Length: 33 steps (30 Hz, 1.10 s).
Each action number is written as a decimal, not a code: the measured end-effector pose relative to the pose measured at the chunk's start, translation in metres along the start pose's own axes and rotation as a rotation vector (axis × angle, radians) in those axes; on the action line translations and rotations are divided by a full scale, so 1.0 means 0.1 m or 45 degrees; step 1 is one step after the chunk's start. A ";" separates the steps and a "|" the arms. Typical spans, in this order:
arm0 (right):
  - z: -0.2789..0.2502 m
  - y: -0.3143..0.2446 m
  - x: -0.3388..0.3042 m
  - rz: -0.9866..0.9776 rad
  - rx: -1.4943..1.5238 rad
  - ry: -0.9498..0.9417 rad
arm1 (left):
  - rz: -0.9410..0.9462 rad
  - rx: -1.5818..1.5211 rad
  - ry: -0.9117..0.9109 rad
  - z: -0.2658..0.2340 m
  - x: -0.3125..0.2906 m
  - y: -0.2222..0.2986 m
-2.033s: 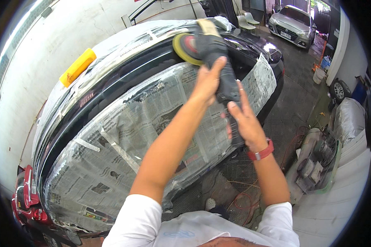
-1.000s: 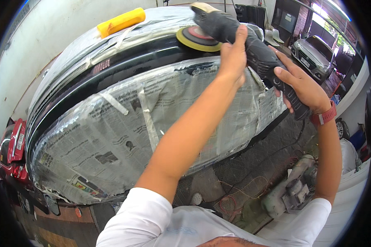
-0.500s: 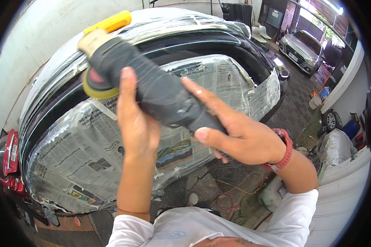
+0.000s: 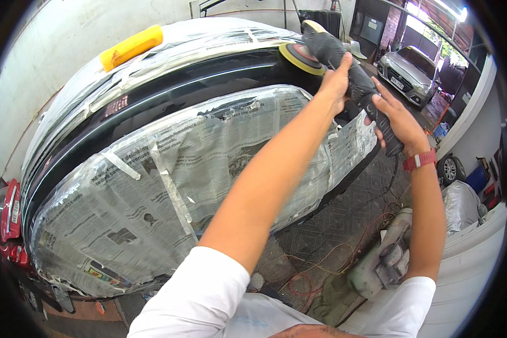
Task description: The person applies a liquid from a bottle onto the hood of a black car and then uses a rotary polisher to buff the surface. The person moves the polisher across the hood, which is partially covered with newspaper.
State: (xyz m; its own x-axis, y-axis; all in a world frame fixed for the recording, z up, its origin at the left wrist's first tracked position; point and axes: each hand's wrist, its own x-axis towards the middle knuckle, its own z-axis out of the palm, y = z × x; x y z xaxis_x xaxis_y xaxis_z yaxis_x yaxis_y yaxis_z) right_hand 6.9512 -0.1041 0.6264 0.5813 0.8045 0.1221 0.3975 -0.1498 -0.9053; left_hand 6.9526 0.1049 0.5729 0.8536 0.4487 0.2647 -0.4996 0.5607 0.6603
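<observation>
Both my hands hold a black car polisher point(image 4: 352, 73) with a yellow foam pad point(image 4: 299, 61). My left hand point(image 4: 337, 84) is closed around the front of its body, just behind the head. My right hand point(image 4: 399, 121) wraps the rear handle, a red watch on that wrist. The pad is tilted at the far right end of a glossy black car panel point(image 4: 169, 100); I cannot tell if it touches. Newspaper masking point(image 4: 208, 163), held with strips of tape, covers the side below that panel. A yellow bottle point(image 4: 131, 47) lies on the covered top of the car.
A red car's rear point(image 4: 11, 217) stands at far left, a silver car point(image 4: 408, 73) at far right. On the floor lie an orange hose point(image 4: 304, 284) and a dusty machine with a tank point(image 4: 377, 270). A loose wheel point(image 4: 450, 168) leans by the right wall.
The polisher has swung from the left part of the black panel to its far right end, both hands moving with it. My left arm now stretches across the newspaper.
</observation>
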 end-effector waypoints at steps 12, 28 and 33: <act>-0.28 -0.36 -0.01 0.068 -0.236 -0.050 | -0.042 -0.003 -0.075 0.19 -0.03 0.08; 1.93 -0.64 -1.05 -0.777 -0.212 -0.633 | 0.715 0.321 0.415 -0.69 -3.39 1.46; 1.90 -0.24 -1.17 -0.644 -0.119 -0.501 | 0.592 0.461 0.476 -0.74 -3.30 1.15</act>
State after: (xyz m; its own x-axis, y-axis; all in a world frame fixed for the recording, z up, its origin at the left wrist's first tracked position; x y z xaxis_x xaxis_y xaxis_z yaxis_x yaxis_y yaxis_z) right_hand 6.7389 -0.0858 0.5562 0.0098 0.9368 0.3498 0.6244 0.2675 -0.7338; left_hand 6.6025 0.0727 0.5093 0.4228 0.8317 0.3600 -0.6647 0.0146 0.7470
